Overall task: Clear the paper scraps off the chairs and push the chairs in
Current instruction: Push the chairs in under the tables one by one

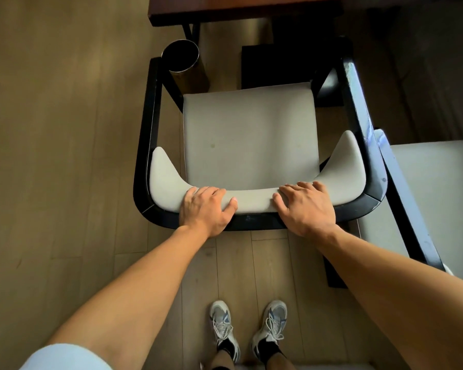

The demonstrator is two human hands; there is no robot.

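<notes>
Both forearms reach forward from the camera to the chair (249, 134), which stands directly ahead with its seat front facing the dark table (225, 8) beyond, so the line from the hands through the seat runs straight toward the table edge and a push would likely go that way. No paper scraps show on its pale seat, and only its front edge is near the tabletop. On the padded backrest (254, 201), the left hand (207, 209) curls its fingers over the top, while the right hand (306, 208) presses down with fingers spread.
</notes>
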